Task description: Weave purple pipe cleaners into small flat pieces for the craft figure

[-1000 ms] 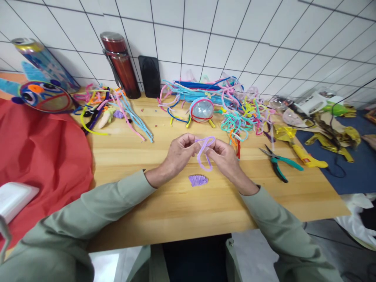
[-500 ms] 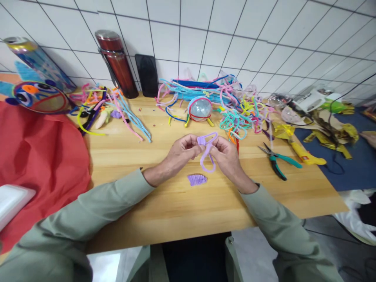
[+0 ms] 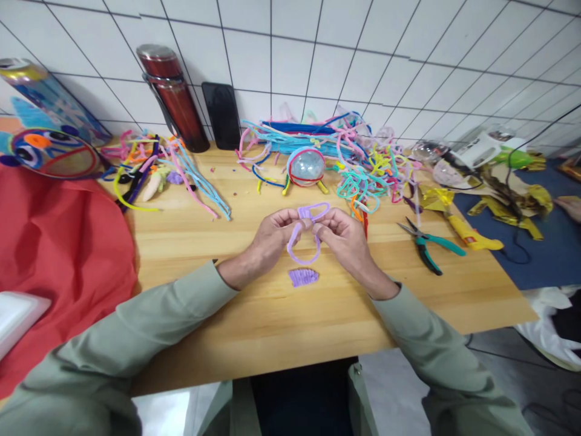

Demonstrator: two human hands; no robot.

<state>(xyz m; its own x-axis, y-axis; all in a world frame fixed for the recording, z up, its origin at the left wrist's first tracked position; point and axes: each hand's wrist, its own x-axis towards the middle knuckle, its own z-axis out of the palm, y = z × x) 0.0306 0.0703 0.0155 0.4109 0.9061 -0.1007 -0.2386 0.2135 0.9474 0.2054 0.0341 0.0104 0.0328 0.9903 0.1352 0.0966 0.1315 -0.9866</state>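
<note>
Between my two hands is a light purple pipe cleaner [image 3: 304, 261], bent into a narrow loop at the top and a wider one hanging below. My left hand [image 3: 277, 237] pinches its folded part from the left. From the right, my right hand [image 3: 341, 236] pinches the same pipe cleaner, fingertips close to those of the left. On the wood just below lies a flat purple piece [image 3: 303, 277] of tightly folded pipe cleaner, touched by neither hand. Fingertips partly hide the middle of the held strand.
Behind my hands stand a clear ball with a red band [image 3: 306, 166] and a heap of coloured pipe cleaners [image 3: 299, 142]. Pliers [image 3: 426, 245] and a yellow glue gun [image 3: 472, 235] lie right. A red thermos [image 3: 175, 100] and phone [image 3: 221, 115] stand at the wall. Another person's hand [image 3: 569, 207] shows far right.
The lower loop has swung left and widened between my hands. Both hands still pinch the pipe cleaner. Another person's hand has appeared at the right edge.
</note>
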